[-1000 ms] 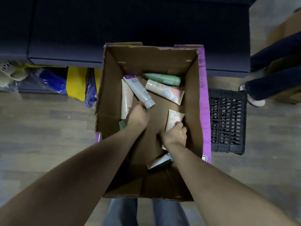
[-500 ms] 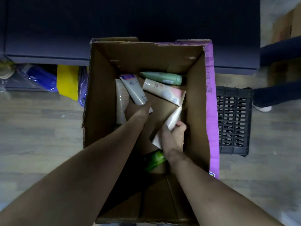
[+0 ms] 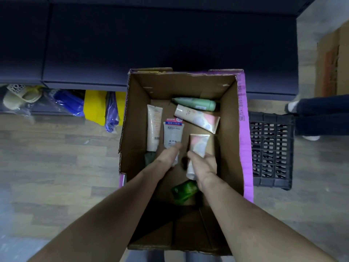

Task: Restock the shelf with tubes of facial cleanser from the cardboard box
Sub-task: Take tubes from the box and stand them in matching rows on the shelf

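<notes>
Head view, cardboard box (image 3: 229, 118): it stands open on the wooden floor (image 3: 56, 167) in front of a dark sofa-like seat (image 3: 151, 38), flaps folded out, so both arms can reach straight down inside.

Left hand (image 3: 166, 157): its fingers curl around the lower end of a grey-white tube (image 3: 173, 134), which points up out of the grip. The person probably grips near the cap end so that the tube lifts out in one pull.

Right hand (image 3: 203, 165): it grips a pink-patterned tube (image 3: 198, 145) at mid-body, with the thumb across the front. The crimped end points away and the white cap end sticks out below the palm.

One tube per hand: this likely halves the trips to the shelf, which is not in view.

Grey-white tube, looks: it is a flat squeeze tube with a red and blue band at the crimped top and the dark word "Facial" below it.

Pink-patterned tube, looks: it has a pale body with soft pink and lilac blotches.

Tubes left in the box: a cream tube (image 3: 154, 129) lies along the left wall, a second pink-patterned one (image 3: 198, 118) lies slanted, a mint-green bottle (image 3: 196, 104) lies by the far wall, and a bright green tube (image 3: 184, 190) lies under the right wrist.

Beside the box: a black plastic crate (image 3: 272, 150) sits on the right.
</notes>
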### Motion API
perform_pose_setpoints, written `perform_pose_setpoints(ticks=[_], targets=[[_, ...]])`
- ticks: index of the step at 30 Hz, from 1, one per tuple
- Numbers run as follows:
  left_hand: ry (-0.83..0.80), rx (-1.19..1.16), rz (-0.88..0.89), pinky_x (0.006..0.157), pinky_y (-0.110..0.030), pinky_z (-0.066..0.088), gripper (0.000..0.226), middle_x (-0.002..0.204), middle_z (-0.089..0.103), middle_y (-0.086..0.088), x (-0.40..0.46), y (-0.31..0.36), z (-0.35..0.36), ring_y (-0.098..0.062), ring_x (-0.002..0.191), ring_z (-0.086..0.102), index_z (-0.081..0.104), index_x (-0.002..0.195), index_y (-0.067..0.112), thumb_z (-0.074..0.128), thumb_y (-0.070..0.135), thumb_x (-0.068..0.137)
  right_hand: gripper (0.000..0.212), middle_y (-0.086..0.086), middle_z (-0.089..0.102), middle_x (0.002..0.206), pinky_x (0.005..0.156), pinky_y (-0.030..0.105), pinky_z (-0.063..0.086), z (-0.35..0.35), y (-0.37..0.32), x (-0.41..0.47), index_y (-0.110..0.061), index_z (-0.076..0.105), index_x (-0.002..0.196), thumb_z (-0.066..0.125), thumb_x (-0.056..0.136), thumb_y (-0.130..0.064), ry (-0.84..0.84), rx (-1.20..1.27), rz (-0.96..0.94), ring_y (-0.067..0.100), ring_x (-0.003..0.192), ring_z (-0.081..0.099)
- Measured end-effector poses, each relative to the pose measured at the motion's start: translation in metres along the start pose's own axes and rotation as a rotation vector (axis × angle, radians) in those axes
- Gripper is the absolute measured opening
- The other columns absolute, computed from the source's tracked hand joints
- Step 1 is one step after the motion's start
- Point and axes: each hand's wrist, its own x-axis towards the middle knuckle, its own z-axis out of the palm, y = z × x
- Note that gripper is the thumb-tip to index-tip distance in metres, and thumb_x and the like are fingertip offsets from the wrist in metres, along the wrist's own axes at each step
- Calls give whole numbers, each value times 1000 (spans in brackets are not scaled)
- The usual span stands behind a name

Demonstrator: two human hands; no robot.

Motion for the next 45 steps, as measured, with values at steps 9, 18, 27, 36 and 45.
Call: perform_pose_setpoints(ticks=[9,18,27,36,45], targets=[[131,229,293,53,-16,46,41,84,66,2,-54,7,-18,-11,63,60,51,114,16,69,37,84,37,1,58,77,63,30,40,-17,-42,-45,-11,60,108,55,91,-44,10,-186,-138,21,66,55],[138,273,468,85,-38,57,50,95,68,2,-130,40,-47,-20,91,69,59,107,24,86,37,67,32,0,70,87,59,25,50,-43,-87,-108,-13,64,105,79,79,-22,-138,-111,-305,19,81,68],[358,299,743,83,-34,54,57,108,65,0,-217,77,-70,-21,99,64,54,109,18,86,30,64,36,-5,59,83,37,7,36,-80,-141,-210,-12,51,108,72,80,-7,-81,-93,-615,3,63,56],[539,251,1090,75,-33,53,61,106,57,7,-340,148,-98,-13,92,59,48,115,22,83,40,69,47,-8,63,107,71,29,52,-104,-203,-304,-30,58,113,79,71,-33,77,-26,-965,10,84,62],[638,158,1262,70,-33,51,58,106,59,7,-429,184,-119,-12,87,62,48,110,22,81,40,66,43,-12,63,106,59,18,39,-121,-249,-386,-30,59,115,75,76,-30,132,52,-1204,4,83,59]])
